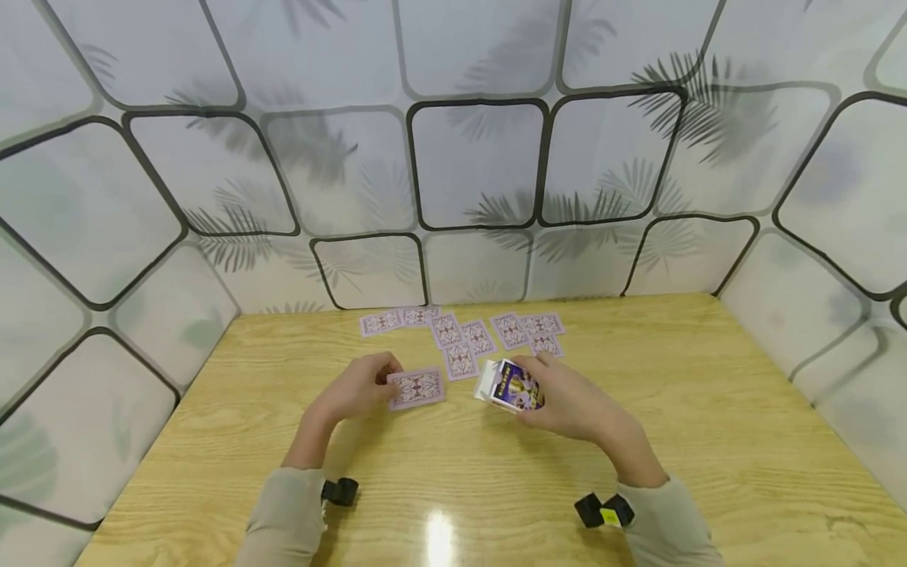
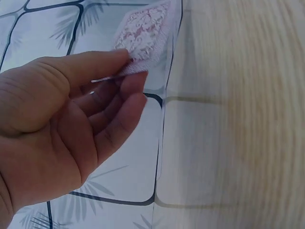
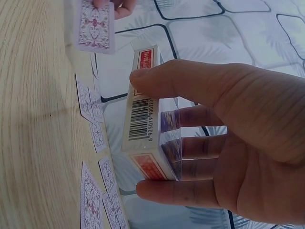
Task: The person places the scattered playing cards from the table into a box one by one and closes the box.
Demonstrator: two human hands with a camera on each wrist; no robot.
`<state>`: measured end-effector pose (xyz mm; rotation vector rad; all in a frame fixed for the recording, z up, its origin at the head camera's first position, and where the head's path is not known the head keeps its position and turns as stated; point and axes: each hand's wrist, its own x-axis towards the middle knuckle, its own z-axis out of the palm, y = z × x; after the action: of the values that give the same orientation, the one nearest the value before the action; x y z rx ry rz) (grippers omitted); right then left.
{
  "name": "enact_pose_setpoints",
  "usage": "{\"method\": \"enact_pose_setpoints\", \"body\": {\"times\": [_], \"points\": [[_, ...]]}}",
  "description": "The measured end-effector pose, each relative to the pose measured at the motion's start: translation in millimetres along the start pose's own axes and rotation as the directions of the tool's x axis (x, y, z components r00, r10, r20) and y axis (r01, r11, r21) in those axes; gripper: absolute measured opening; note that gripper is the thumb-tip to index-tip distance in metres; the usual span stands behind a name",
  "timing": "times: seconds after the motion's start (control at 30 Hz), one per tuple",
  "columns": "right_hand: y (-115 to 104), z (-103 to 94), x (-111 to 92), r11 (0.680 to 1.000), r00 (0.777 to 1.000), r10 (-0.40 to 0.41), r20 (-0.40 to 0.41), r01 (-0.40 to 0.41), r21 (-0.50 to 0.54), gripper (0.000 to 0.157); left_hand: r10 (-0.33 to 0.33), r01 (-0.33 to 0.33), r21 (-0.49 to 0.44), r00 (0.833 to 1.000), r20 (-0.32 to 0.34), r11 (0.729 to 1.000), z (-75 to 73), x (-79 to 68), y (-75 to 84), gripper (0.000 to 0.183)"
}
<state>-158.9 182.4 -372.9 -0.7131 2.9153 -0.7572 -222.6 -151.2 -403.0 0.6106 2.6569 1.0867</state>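
Between thumb and fingers my left hand [image 1: 360, 386] pinches a playing card [image 1: 416, 388], its patterned back turned up. The left wrist view shows the thumb on top of that card [image 2: 143, 36] and the fingers beneath. My right hand [image 1: 567, 398] grips a card box [image 1: 516, 386] tilted to the left, with a purple and gold front and a white flap at its left end. In the right wrist view the thumb lies across the box's barcode side [image 3: 139, 119], and the other fingers are behind it. What is inside the box cannot be seen.
Several face-down cards [image 1: 460, 360] lie scattered at the table's back middle, some overlapping. Two more cards [image 1: 383, 322] lie against the back edge on the left. The wooden table [image 1: 234, 425] meets a patterned cloth wall [image 1: 475, 165] behind and at both sides.
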Motion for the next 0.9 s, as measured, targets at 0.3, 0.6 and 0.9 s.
{"method": "enact_pose_setpoints", "body": {"times": [0.3,0.6,0.9], "points": [[1.2,0.7,0.9,1.0,1.0,-0.002,-0.003,0.002,-0.001,0.072,0.027,-0.027,-0.256,1.0,0.0,0.966,-5.3,-0.2,8.0,0.025],[-0.6,-0.9,0.0,1.0,1.0,-0.003,0.001,0.003,0.013,0.073,0.035,-0.058,-0.366,0.997,-0.07,0.929,-4.2,-1.7,30.8,0.031],[-2.8,-0.9,1.8,1.0,1.0,-0.016,0.001,0.016,-0.006,0.073,0.037,-0.071,-0.363,0.994,-0.1,0.929,9.8,-0.6,50.7,0.03]]}}
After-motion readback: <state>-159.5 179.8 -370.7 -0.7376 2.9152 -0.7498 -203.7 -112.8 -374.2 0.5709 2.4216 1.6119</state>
